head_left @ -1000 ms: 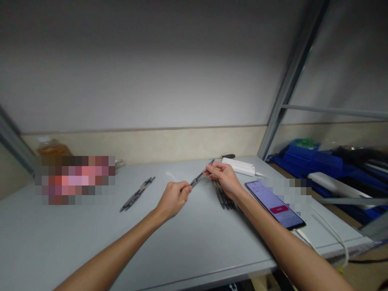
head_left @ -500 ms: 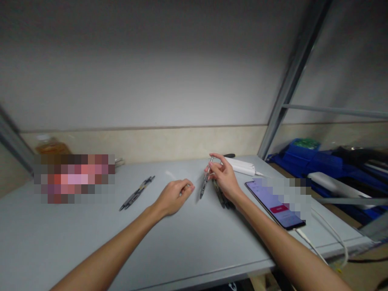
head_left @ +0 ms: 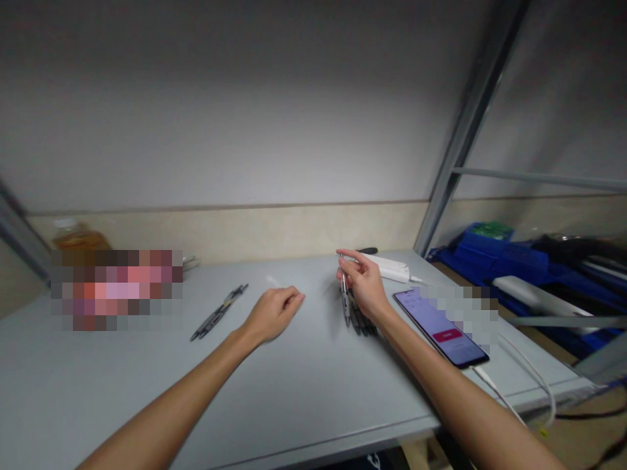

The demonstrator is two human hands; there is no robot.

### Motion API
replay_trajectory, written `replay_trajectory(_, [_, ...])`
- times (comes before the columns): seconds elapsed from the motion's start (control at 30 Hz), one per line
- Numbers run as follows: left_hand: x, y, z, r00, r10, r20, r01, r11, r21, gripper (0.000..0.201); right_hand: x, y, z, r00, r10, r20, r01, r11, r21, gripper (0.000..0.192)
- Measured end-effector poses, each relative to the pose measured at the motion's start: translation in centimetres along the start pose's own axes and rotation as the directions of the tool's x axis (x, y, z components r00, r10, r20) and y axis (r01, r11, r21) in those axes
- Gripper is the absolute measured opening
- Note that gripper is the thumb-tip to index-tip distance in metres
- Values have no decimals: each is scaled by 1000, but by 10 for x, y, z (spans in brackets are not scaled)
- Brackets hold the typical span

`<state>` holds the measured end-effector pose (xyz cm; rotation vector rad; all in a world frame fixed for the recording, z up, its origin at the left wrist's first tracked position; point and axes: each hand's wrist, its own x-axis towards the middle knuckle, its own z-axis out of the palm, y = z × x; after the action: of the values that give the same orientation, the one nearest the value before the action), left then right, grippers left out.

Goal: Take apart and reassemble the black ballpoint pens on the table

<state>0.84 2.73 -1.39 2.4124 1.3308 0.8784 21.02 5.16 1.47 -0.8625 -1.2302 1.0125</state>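
Note:
My right hand [head_left: 365, 285] holds a slim dark pen [head_left: 345, 299] by its upper end, tip pointing down toward the grey table [head_left: 304, 385]. Just under that hand lies a bundle of several dark pens [head_left: 361, 321]. My left hand [head_left: 273, 313] rests on the table to the left, fingers curled loosely, with nothing visible in it. Two more dark pens [head_left: 219, 313] lie side by side farther left of that hand.
A phone [head_left: 441, 326] with a lit screen lies right of my right arm, a white cable [head_left: 519, 385] running from it. A white power strip [head_left: 389, 267] and a screwdriver [head_left: 366, 250] sit at the back. Blue bins [head_left: 494, 251] stand right; a blurred patch [head_left: 117, 287] is left.
My left hand let go of the pen and settled on the table. My right hand swung the pen from slanted to nearly upright, bringing it down beside the bundle.

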Motion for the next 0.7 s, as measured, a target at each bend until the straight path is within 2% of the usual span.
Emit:
replay_trajectory(0.13, [0,-2,1,1000,17,2,-17,1000,13,36,0,0,1,999,-27,-22,27,1000,1,45])
replay_trajectory(0.33, [-1,-3,1,999,39,-2,-38,999,15,35,-2,-4,2,999,-29,-19,29,999,-32,35])
replay_trajectory(0.53, [-1,-5,3,999,41,14,-42,997,66,32,-2,-2,2,1000,-17,12,17,1000,-17,47])
replay_trajectory(0.7, [-2,-8,5,997,70,19,-71,991,114,31,-2,1,2,1000,-19,16,20,999,-40,39])
